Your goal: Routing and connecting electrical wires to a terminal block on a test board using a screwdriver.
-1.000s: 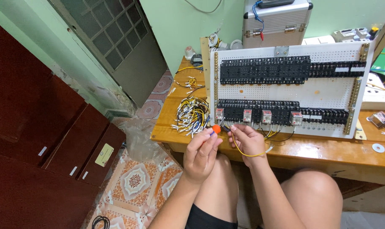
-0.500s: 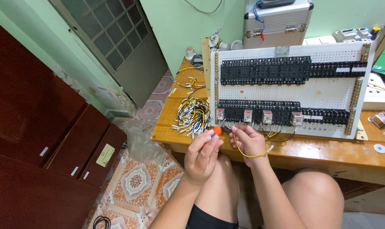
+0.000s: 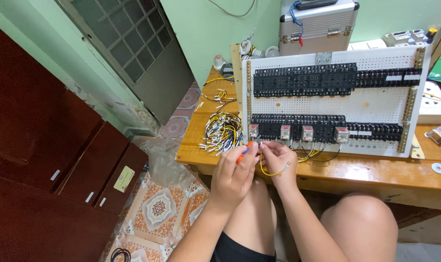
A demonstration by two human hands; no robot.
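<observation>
My left hand (image 3: 233,175) grips an orange-handled screwdriver (image 3: 245,150), its tip pointing at the lower left end of the black terminal row (image 3: 298,127) on the white perforated panel (image 3: 334,104). My right hand (image 3: 278,157) pinches a short yellow wire (image 3: 270,171) close to that same spot; the wire loops down below the fingers. Both hands sit just in front of the panel's bottom edge, above my bare knees.
A heap of yellow, black and white wires (image 3: 223,131) lies on the wooden table (image 3: 375,170) left of the panel. Several clear relays (image 3: 308,133) sit on the lower row. A metal case (image 3: 317,22) stands behind. A dark red cabinet (image 3: 50,160) fills the left.
Both hands have shifted slightly up toward the panel's lower left corner; the screwdriver tip and the wire end are closer to the terminal row.
</observation>
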